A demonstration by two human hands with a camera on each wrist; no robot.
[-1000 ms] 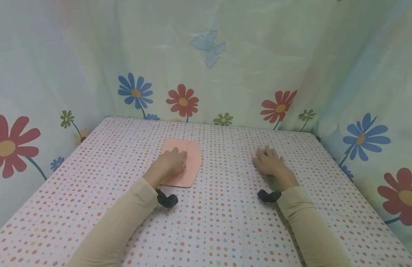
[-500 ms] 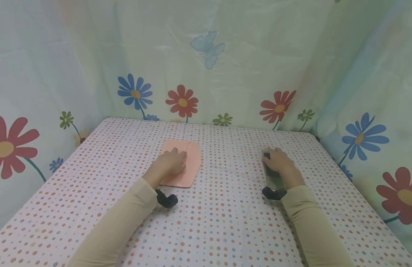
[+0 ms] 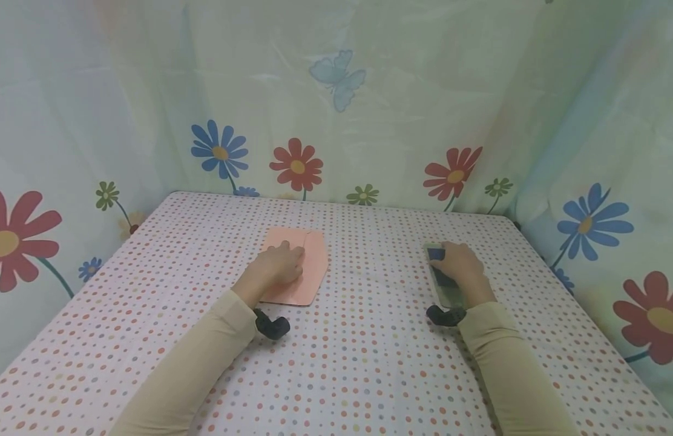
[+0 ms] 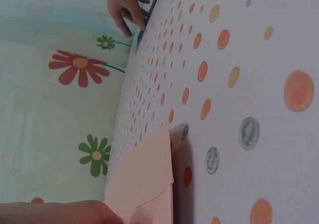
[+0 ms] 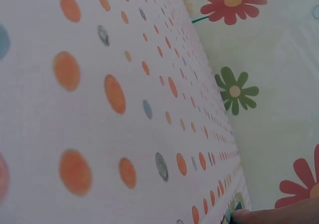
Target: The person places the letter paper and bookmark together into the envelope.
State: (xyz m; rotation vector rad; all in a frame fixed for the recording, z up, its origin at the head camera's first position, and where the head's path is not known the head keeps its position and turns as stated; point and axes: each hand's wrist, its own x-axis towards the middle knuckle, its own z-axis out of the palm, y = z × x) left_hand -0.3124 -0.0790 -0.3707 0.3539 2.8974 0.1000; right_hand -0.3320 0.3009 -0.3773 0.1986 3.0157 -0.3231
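My left hand (image 3: 276, 266) rests on a pink envelope (image 3: 315, 266) lying on the table left of the middle. Its fingers bend down onto the paper, and the fingertips are mostly hidden. In the left wrist view the envelope (image 4: 144, 171) shows its flap line, one edge casting a shadow on the cloth. On the right, my right hand (image 3: 463, 266) grips a flat, pale green rectangular thing (image 3: 449, 297) with a dark blue panel, thumb over its left part and fingers around the far right side. Only a patterned corner of this piece (image 5: 234, 207) appears in the right wrist view.
A white cloth with coloured dots (image 3: 364, 339) covers the table. Curtains with printed flowers (image 3: 391, 121) enclose it at the back and both sides. Black wrist mounts (image 3: 272, 326) jut from beneath both sleeves.
My right hand has shifted right and slightly nearer, from spread over the pale green thing to gripping its right side, uncovering the blue panel. The left hand and envelope stay put.
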